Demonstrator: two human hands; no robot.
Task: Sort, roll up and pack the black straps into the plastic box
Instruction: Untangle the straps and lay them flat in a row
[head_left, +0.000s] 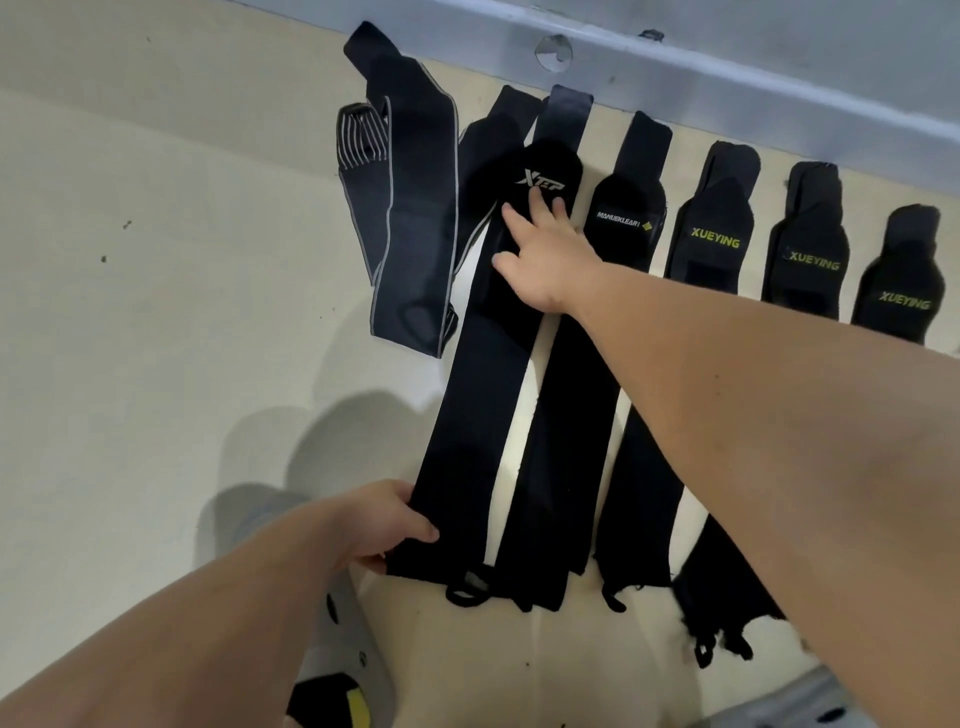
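Cream bench (156, 312), wide stretch on the left. Black straps (639, 467) lie in a row, tops near grey rail (727, 67). Left hand (384, 525) pinches XTEP strap (478, 405) at its near edge; right hand (545, 254) lies flat with fingers spread on its logo end.

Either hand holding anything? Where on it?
Left hand grips the XTEP strap at its near end, left edge; right hand just presses flat by the logo.

XUEYING straps (716, 240) (813, 262) (904, 301) 3 | MANUEKLEAR (623, 218) 1 | XTEP (543, 171) 1 | grey-edged band (415, 218) 1 (folded)
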